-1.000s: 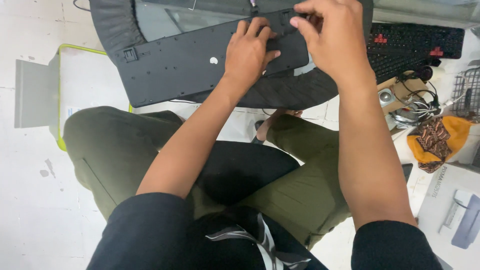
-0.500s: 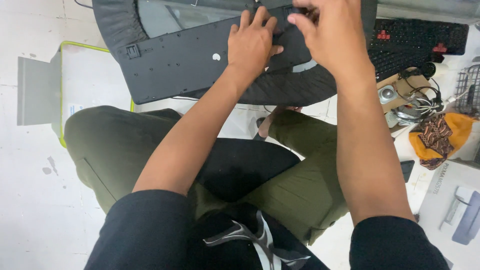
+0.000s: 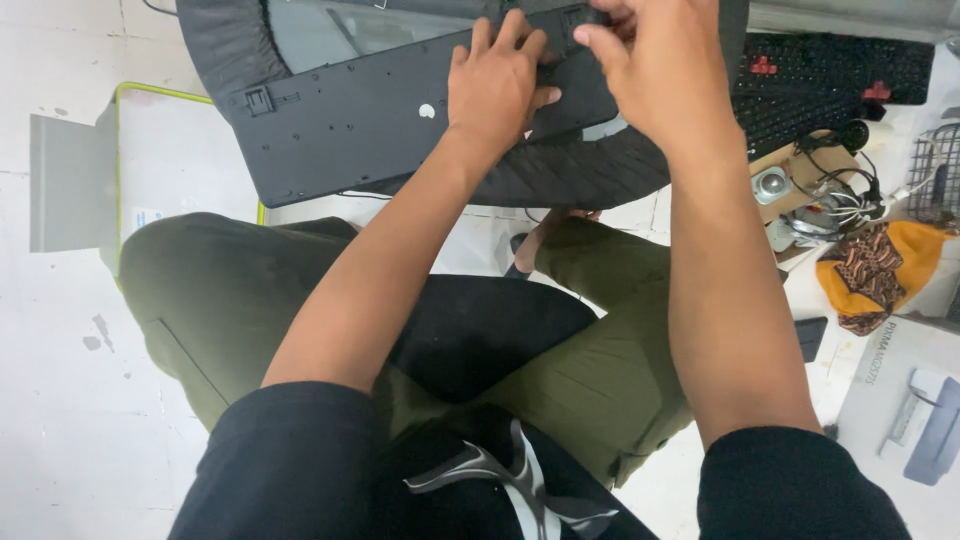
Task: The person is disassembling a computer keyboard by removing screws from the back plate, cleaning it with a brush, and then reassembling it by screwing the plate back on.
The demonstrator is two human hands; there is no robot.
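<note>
A black keyboard (image 3: 340,120) lies upside down, its flat underside up, across a dark round cushion (image 3: 570,175). My left hand (image 3: 497,85) presses flat on the keyboard's underside near its middle, fingers spread toward the far edge. My right hand (image 3: 660,70) is just to the right, fingers curled at the keyboard's far right edge, where they pinch something small that I cannot make out. I sit cross-legged on the floor in olive trousers.
A second black keyboard with red keys (image 3: 830,85) lies at the right. A cardboard box of cables and small parts (image 3: 815,195), an orange patterned cloth (image 3: 880,265), a grey box (image 3: 905,400) and a wire basket (image 3: 935,170) stand at the right. A white board with a green rim (image 3: 170,160) is on the left.
Both hands have shifted slightly toward the keyboard's far edge, and the keyboard has tilted a little. The right hand's fingers have closed tighter at the edge.
</note>
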